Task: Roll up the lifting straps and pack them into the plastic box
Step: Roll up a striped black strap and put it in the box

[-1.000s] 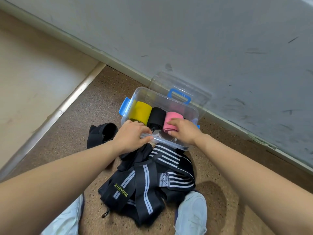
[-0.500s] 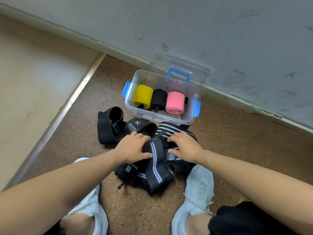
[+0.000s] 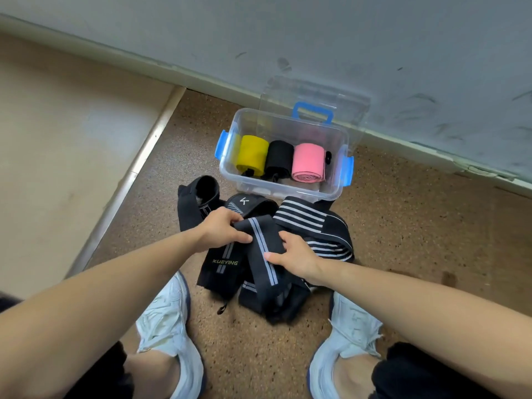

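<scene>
A clear plastic box (image 3: 288, 194) with blue latches stands open on the floor by the wall. Inside lie a yellow roll (image 3: 252, 154), a black roll (image 3: 279, 156) and a pink roll (image 3: 308, 162) side by side. In front of it is a heap of black straps. My left hand (image 3: 221, 230) pinches the upper end of a black strap with two grey stripes (image 3: 260, 249). My right hand (image 3: 296, 254) grips the same strap lower on its right edge. A white-striped strap (image 3: 311, 218) lies behind, and a "XUEYING" strap (image 3: 221, 269) below my left hand.
The box's clear lid (image 3: 316, 96) with a blue handle leans against the grey wall. A black looped strap (image 3: 198, 203) lies left of the heap. My two white shoes (image 3: 164, 321) (image 3: 351, 326) flank the heap. A pale raised step (image 3: 72, 145) runs along the left.
Both hands left the box, where the right had been on the pink roll, and came back to the heap. They now hold the grey-striped strap, lifted slightly.
</scene>
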